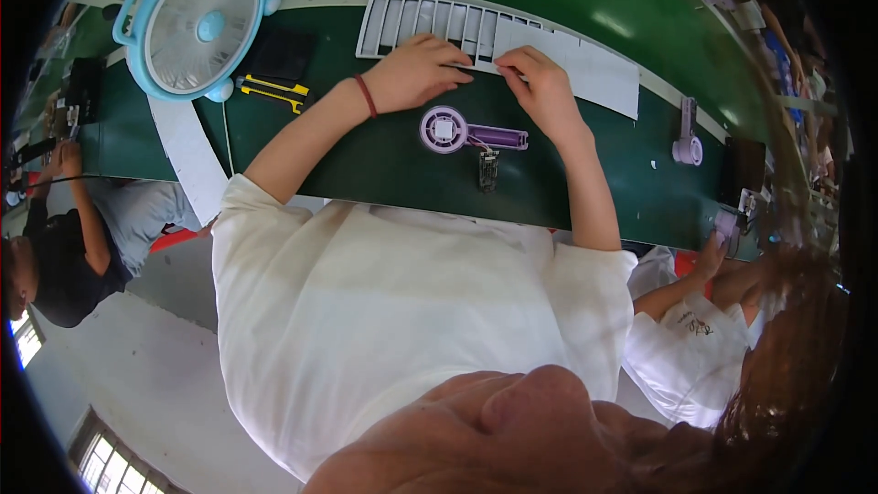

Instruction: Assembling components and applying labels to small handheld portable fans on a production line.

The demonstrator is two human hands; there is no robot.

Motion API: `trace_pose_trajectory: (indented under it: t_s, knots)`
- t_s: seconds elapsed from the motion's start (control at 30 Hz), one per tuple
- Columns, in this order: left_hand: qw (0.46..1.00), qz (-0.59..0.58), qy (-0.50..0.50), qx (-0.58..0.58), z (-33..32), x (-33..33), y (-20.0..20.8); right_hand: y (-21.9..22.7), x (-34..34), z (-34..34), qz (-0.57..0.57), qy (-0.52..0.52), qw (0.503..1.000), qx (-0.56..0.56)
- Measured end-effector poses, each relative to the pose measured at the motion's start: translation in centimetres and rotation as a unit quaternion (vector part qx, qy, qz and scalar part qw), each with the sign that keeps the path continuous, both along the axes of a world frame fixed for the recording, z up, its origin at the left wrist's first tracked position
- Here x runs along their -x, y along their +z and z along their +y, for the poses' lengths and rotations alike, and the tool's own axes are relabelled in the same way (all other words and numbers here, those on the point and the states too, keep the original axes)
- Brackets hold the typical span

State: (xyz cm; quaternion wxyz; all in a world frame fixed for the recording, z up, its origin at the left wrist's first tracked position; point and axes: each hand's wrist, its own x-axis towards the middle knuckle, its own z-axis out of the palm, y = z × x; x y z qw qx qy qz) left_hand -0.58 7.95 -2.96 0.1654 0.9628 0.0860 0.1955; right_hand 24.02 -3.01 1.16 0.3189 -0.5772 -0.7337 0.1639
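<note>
My left hand (422,73), a red band at its wrist, reaches over the near edge of a white slotted tray (384,29). Its fingers are stretched out and apart, with nothing visible in them. My right hand (541,91) has its fingers curled in at the tray's near edge, beside a white sheet (599,78) covering the tray's right part. Whatever its fingertips hold is too small to make out. Below both hands lies a purple handheld-fan housing (498,137) with a round head and a handle. Thin wires join it to a small dark circuit board (488,172).
A light-blue table fan (203,27) stands at the left, near a yellow-and-black utility knife (274,91). Another purple fan part (687,135) lies to the right on the green table (366,165). Co-workers sit at both sides; one person's hand (710,256) is at the right.
</note>
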Motion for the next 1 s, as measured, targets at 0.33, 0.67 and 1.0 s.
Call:
trace_pose_trajectory:
  t_s: [0.33, 0.67, 1.0]
  knots:
    - [0.999, 0.022, 0.006, 0.039, -0.5, -0.5, -0.4, -0.1, 0.6, 2.3, -0.177, 0.121, 0.976, -0.028]
    - [0.999, -0.014, 0.008, 0.03, -0.8, -0.9, -0.6, -0.6, -0.9, 3.9, -0.14, 0.134, 0.981, 0.025]
    - [0.997, -0.063, 0.024, 0.033, -0.7, -0.5, -0.7, -2.2, -3.9, 2.6, 0.385, -0.018, 0.868, 0.313]
